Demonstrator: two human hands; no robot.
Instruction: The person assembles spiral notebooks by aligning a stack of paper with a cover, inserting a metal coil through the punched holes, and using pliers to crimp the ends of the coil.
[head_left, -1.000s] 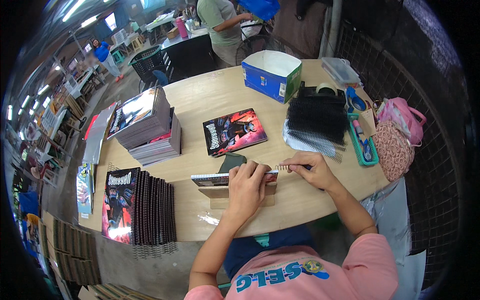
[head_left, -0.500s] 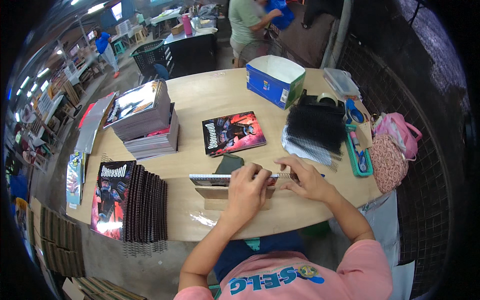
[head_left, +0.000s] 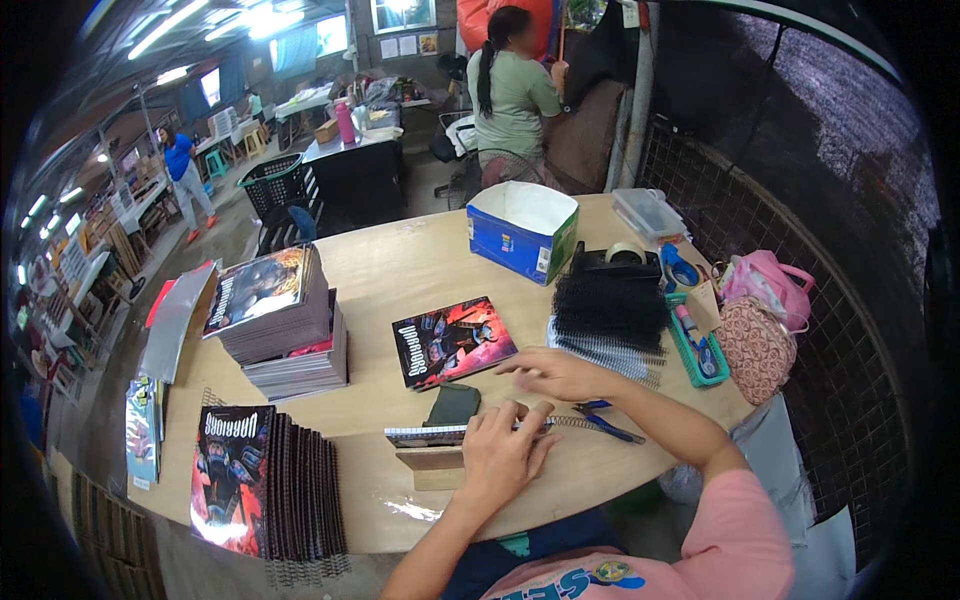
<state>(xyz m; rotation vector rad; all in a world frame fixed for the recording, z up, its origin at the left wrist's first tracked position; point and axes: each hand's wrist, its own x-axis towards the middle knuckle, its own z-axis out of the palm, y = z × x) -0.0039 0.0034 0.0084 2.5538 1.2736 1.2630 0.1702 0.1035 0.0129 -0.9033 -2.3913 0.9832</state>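
A thin book point(head_left: 425, 437) stands on edge against a small wooden rest point(head_left: 432, 470), its punched spine upward. My left hand point(head_left: 503, 452) curls over the right part of the book and grips it. From the book's right end a wire-like spiral coil point(head_left: 574, 423) sticks out. Beside that coil lie blue-handled pliers point(head_left: 612, 427). Above the table, just beyond the book, my right hand point(head_left: 560, 376) is open with outstretched, slightly blurred fingers, holding nothing. A dark green block point(head_left: 453, 404) lies behind the book. Farther back, a book with a red and black cover point(head_left: 453, 340) lies flat.
Spiral-bound books point(head_left: 300, 490) are stacked at front left, with unbound ones point(head_left: 275, 330) piled behind. Black coils point(head_left: 612, 310), a blue box point(head_left: 510, 240), a green tray point(head_left: 705, 365) and pouches point(head_left: 758, 350) occupy the right side. Another person point(head_left: 515, 100) stands beyond the table.
My right hand has left the coil at the book's end and moved left and away from me, its fingers opening out. My left hand stays on the book. The view has tilted upward.
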